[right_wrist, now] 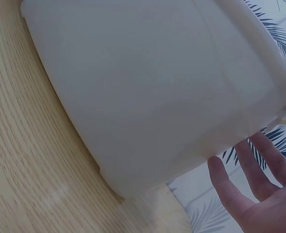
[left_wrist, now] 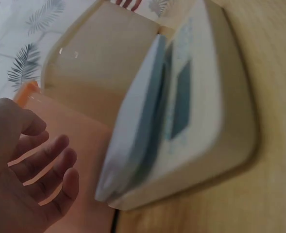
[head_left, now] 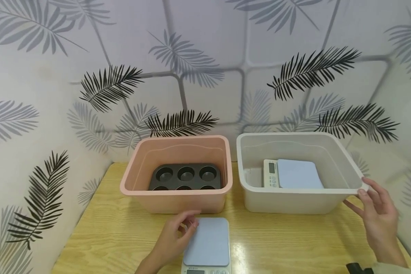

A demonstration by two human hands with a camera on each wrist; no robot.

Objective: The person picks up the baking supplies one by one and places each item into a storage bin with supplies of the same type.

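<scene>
A kitchen scale (head_left: 207, 241) with a pale platform lies on the table in front of the pink bin (head_left: 181, 201). My left hand (head_left: 172, 239) hovers at the scale's left edge, fingers loosely bent, with nothing in it. In the left wrist view a gap shows between that hand and the scale (left_wrist: 201, 97). At the front right corner of the white bin (head_left: 291, 201), my right hand (head_left: 380, 213) holds the rim between thumb and forefinger. Its other fingers lie along the bin's outer side in the right wrist view. Inside the white bin is a second kitchen scale (head_left: 298, 173).
A dark muffin pan (head_left: 196, 180) lies in the pink bin, its front cups partly hidden by the bin wall. Both bins stand side by side on the wooden table (head_left: 99, 236), against a leaf-patterned backdrop (head_left: 209, 95).
</scene>
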